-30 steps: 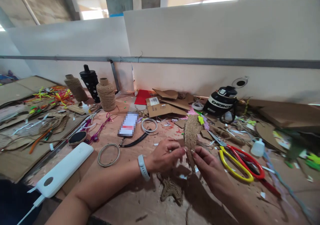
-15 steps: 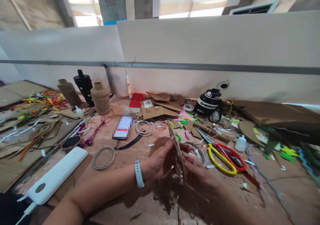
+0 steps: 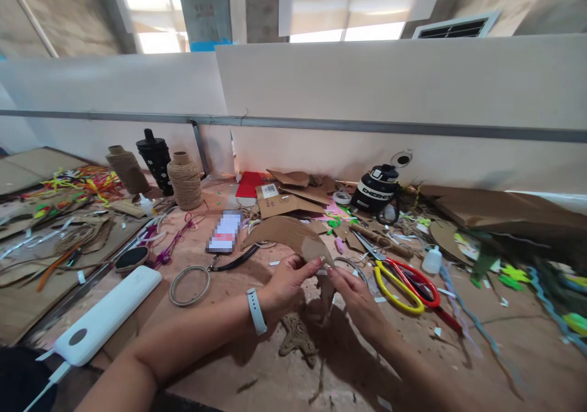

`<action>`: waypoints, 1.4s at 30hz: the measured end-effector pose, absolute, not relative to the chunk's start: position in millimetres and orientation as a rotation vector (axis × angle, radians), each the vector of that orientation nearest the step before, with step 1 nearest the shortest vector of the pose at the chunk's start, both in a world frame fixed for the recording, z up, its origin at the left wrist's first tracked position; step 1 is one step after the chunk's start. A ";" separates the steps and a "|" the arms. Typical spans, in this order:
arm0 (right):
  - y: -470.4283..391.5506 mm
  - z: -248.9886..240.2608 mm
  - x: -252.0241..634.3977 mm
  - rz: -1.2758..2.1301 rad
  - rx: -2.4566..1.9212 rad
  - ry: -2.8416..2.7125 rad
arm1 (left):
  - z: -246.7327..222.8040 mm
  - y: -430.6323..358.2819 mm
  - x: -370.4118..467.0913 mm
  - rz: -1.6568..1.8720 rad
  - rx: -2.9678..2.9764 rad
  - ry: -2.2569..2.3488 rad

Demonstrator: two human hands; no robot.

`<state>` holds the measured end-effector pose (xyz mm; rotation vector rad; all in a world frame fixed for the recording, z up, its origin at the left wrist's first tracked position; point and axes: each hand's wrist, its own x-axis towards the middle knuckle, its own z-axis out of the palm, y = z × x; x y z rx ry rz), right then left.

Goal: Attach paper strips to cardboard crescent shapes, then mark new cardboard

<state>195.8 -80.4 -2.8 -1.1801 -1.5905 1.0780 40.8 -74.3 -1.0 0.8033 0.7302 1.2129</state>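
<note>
Pinkish tabletop point(image 3: 206, 369) with scissors point(image 3: 384, 260), coiled-twine star point(image 3: 297, 338), twine spool point(image 3: 184, 184), scattered paper scraps point(image 3: 438, 332).

The one word that reads clearly is "ENERGY", in dark capitals across the pale band point(image 3: 380, 195) of the black bottle point(image 3: 376, 183); a smaller white line beneath it is too small to make out. A white label point(image 3: 269, 191) on folded cardboard point(image 3: 293, 205) bears a barcode, with tiny illegible print nearby. Characters on the grey-green pillar point(image 3: 204, 8) are blurred, and the phone screen point(image 3: 224, 231) is pixelated.

Far windows point(image 3: 353, 7) glare white (right edge smeared).
</note>
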 end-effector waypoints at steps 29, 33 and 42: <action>-90.6 3.9 179.5 1.567 -1.037 -1.199 | -5.3 -79.1 29.9 0.974 1.380 0.889; -90.1 4.6 180.5 1.624 -1.052 -1.209 | 3.3 -77.4 23.6 0.953 1.423 0.809; -82.6 9.5 189.4 0.975 -1.184 -1.723 | 10.3 -76.0 23.9 1.048 1.370 1.055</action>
